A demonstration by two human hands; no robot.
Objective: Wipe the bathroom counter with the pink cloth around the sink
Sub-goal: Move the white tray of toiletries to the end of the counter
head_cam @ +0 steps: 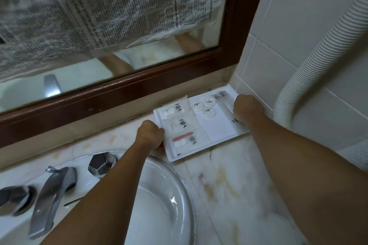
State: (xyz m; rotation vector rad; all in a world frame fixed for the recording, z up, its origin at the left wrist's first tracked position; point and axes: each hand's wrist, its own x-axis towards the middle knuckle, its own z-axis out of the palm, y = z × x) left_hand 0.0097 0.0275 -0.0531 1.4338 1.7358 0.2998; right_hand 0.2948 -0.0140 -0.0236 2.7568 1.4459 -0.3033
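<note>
Marble counter (235, 185) beside the white sink (169, 195), both hands on a tray

Left hand (150, 135) grips the white tray's (225, 137) left edge, right hand (248, 108) curls over its right edge; sachets and round caps lie in it, against the mirror frame (123, 89); no pink cloth in view

Tiled wall (298, 26); wood-framed mirror (139, 77), newspaper-covered.
</note>
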